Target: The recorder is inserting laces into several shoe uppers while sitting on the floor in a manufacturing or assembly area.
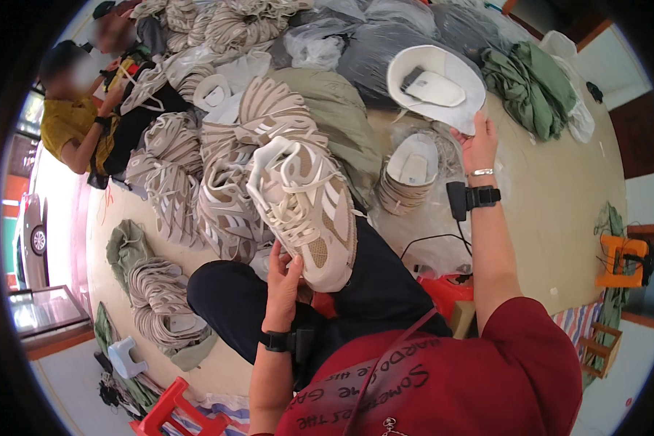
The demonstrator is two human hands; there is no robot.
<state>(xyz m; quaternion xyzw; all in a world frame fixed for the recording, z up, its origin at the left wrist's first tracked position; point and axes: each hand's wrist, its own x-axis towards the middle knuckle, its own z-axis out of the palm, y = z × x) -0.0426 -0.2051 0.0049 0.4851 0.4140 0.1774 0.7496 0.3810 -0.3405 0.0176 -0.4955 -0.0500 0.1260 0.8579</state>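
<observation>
A person's left hand [282, 282] grasps a beige-and-white sneaker [309, 225] near its toe, the thumb against the side and the rest of the fingers partly hidden by the shoe. The sneaker is over the person's lap, toe toward the body, its cream laces [294, 214] facing up and its opening pointing away. The right hand [478, 142], stretched forward on the other side, pinches the near edge of a white cupped shoe piece [436, 87], which is held up with a paler patch and a dark tag showing inside. How firmly either hand grips cannot be told. Just below that piece in the view, a nested stack of beige pieces [408, 174] rests on clear plastic. Left of the sneaker, rows of similar shoes [229, 196] lie packed together, and a bundle of beige uppers [163, 294] sits on green cloth nearer the body. A green sack [334, 120] lies beyond the sneaker, with grey plastic bags [367, 54] behind it. At the upper left, a co-worker in a yellow shirt [69, 123] sits beside another person [116, 36].
</observation>
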